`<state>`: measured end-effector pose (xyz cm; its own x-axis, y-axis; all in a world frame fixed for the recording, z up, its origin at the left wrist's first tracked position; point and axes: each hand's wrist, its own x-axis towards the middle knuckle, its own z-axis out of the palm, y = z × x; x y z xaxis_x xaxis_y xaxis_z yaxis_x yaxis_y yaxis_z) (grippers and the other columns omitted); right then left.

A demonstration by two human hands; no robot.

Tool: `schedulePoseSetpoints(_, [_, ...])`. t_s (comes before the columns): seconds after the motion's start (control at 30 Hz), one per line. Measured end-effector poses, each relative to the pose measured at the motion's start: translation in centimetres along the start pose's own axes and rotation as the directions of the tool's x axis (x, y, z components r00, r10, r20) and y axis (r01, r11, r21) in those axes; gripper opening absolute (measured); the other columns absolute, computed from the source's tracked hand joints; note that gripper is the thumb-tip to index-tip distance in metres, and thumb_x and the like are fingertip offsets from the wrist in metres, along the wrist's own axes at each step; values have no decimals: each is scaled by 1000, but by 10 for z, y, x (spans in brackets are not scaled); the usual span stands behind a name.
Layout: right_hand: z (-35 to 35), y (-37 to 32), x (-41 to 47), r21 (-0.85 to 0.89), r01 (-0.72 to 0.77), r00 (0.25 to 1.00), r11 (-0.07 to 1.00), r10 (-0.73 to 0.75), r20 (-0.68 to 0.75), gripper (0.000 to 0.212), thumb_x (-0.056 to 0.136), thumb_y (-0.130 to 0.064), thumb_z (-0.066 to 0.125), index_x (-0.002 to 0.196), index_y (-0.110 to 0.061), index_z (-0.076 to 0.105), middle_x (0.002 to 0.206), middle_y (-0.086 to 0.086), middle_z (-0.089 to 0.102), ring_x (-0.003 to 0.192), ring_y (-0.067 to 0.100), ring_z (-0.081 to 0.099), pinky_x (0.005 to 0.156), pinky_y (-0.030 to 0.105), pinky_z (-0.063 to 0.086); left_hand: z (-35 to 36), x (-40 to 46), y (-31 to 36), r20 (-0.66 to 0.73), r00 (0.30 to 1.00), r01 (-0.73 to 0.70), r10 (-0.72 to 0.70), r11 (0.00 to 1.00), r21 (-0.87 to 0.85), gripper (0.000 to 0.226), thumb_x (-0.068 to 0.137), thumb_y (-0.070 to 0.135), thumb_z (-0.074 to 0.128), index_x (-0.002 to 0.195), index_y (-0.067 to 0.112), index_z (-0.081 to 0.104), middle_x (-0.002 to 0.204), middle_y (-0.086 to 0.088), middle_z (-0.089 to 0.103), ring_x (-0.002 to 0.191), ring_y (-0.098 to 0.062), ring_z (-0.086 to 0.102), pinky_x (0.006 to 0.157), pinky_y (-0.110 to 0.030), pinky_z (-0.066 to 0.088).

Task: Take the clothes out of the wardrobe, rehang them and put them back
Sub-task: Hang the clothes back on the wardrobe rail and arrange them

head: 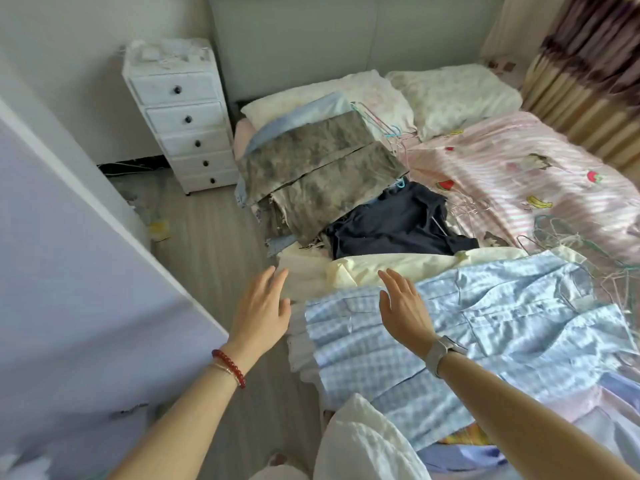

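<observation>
The clothes are already laid out along the bed's (540, 157) near edge, so the rehanging step is judged to be in hand. Both the left hand (263, 311) and right hand (403, 311) are held flat with fingers spread, gripping nothing, above the blue checked garment (485, 327). Next, a wire hanger (568, 237) must be fetched from the bed's right side.

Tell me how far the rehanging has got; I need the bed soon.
Done: clothes lie out on the bed, like the blue checked shirt and navy garment. In hand: nothing; left hand and right hand hover open. Left: hanging everything; loose hangers lie bare.
</observation>
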<state>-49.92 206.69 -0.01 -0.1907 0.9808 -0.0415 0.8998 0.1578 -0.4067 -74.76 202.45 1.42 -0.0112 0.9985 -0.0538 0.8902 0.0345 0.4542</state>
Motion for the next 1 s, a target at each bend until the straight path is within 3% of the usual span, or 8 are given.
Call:
schedulePoseSetpoints(0.13, [-17, 67, 43, 43, -166, 984, 985, 168, -52, 41, 94, -13, 39, 135, -7, 40, 140, 12, 41, 127, 29, 37, 96, 41, 38, 28, 81, 45, 98, 989, -110, 108, 994, 20, 50, 96, 25, 40, 143, 16, 27, 150, -6, 23, 137, -20, 24, 107, -35, 31])
schedulePoseSetpoints(0.3, [-20, 150, 113, 128, -345, 937, 930, 350, -12, 41, 95, -11, 36, 135, -4, 37, 139, 14, 40, 129, 29, 35, 98, 38, 35, 87, 156, 84, 219, 972, -96, 90, 995, 20, 50, 96, 22, 41, 144, 15, 27, 151, -7, 23, 136, -22, 25, 101, -36, 35])
schedulePoseSetpoints(0.43, [-13, 207, 166, 235, -506, 860, 830, 506, 65, 43, 94, -8, 31, 136, -3, 34, 140, 19, 37, 129, 31, 34, 103, 36, 29, 142, 195, 101, 342, 938, -74, 65, 997, 13, 51, 96, 22, 42, 143, 14, 28, 150, -9, 24, 136, -23, 27, 100, -35, 37])
schedulePoseSetpoints(0.57, [-8, 264, 220, 299, -609, 776, 735, 630, 32, 44, 91, -1, 31, 135, 2, 35, 134, 24, 44, 122, 34, 42, 96, 33, 32, 197, 228, 108, 411, 911, -52, 31, 998, 41, 51, 96, 25, 42, 144, 17, 26, 152, -7, 21, 138, -22, 21, 105, -37, 33])
schedulePoseSetpoints(0.73, [3, 320, 261, 338, -743, 643, 578, 756, 122, 60, 89, 0, 32, 144, 0, 9, 144, 20, 33, 121, 32, 43, 84, 27, 32, 245, 257, 106, 497, 867, -44, -36, 988, 148, 56, 97, 32, 34, 148, 24, 13, 157, -4, 3, 143, -24, 1, 113, -46, 18])
schedulePoseSetpoints(0.83, [14, 340, 275, 352, -787, 593, 507, 779, 204, 62, 90, -5, 35, 145, -1, 7, 112, 17, 54, 86, 25, 50, 71, 26, 34, 258, 262, 103, 549, 833, -44, -73, 979, 198, 56, 97, 38, 30, 148, 29, 8, 157, 0, -2, 143, -22, -5, 113, -48, 9])
schedulePoseSetpoints(0.9, [16, 346, 280, 349, -809, 564, 472, 790, 238, 52, 91, -9, 34, 140, 2, 21, 83, 5, 49, 70, 14, 44, 62, 23, 35, 261, 262, 100, 573, 815, -42, -87, 977, 209, 54, 97, 39, 28, 148, 30, 9, 157, 2, -3, 143, -20, -6, 113, -48, 6])
schedulePoseSetpoints(1.0, [13, 348, 283, 288, -795, 586, 534, 798, 137, 43, 94, -14, 35, 134, 1, 36, 115, 19, 57, 105, 34, 53, 89, 41, 43, 260, 264, 100, 593, 800, -36, -93, 979, 202, 53, 97, 39, 27, 147, 31, 11, 157, 3, -2, 143, -20, -6, 113, -47, 5])
